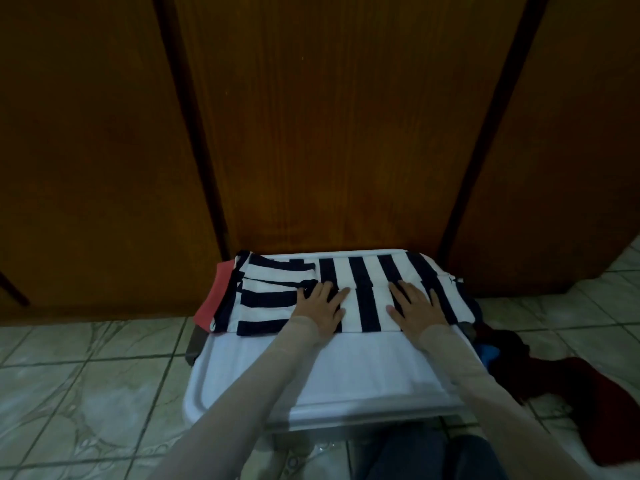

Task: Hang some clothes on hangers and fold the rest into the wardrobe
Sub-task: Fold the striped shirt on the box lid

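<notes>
A navy-and-white striped garment (363,275) lies partly folded on the far half of a white board (311,372) set low on the floor. My left hand (320,306) rests flat on the middle of the garment, fingers spread. My right hand (417,308) presses flat on its right part, also with fingers apart. Neither hand grips the cloth. A red cloth (211,301) sticks out from under the striped garment at its left edge. The closed brown wardrobe doors (329,116) rise directly behind the board.
A heap of dark red and blue clothes (554,375) lies on the tiled floor (86,375) to the right of the board. My knees in dark trousers (433,455) show below the board's near edge.
</notes>
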The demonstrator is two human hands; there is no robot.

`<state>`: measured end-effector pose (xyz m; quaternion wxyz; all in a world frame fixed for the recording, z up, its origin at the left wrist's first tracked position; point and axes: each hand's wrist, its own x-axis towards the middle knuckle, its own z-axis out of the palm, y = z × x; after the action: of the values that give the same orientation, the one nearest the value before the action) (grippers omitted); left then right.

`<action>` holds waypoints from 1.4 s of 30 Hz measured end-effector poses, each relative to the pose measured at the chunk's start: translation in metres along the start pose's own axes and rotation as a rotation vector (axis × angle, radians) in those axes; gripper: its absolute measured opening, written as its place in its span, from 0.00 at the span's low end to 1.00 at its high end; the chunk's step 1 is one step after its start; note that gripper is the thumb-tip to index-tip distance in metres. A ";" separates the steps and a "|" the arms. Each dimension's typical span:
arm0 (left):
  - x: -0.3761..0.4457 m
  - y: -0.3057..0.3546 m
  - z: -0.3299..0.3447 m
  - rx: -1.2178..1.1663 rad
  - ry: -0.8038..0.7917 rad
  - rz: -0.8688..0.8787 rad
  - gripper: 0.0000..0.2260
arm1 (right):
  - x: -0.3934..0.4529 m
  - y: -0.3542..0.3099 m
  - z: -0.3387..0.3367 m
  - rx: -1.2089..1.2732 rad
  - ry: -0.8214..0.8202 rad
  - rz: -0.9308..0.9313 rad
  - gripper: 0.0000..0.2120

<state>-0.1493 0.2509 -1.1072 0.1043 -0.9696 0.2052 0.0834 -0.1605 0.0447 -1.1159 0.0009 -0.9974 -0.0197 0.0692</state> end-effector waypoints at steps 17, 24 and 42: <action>-0.039 0.001 0.000 -0.006 0.107 -0.042 0.21 | -0.018 0.005 -0.010 0.229 0.272 0.348 0.23; -0.037 0.007 -0.004 -0.091 0.069 -0.048 0.24 | 0.002 0.039 -0.026 0.941 0.202 0.663 0.22; -0.018 0.013 -0.023 -0.263 0.018 0.064 0.28 | -0.022 0.067 -0.019 1.062 0.130 0.782 0.21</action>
<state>-0.1687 0.2407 -1.0839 -0.0281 -0.9685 0.2244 0.1043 -0.1768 -0.0235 -1.0940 0.4684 -0.7974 0.3805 0.0045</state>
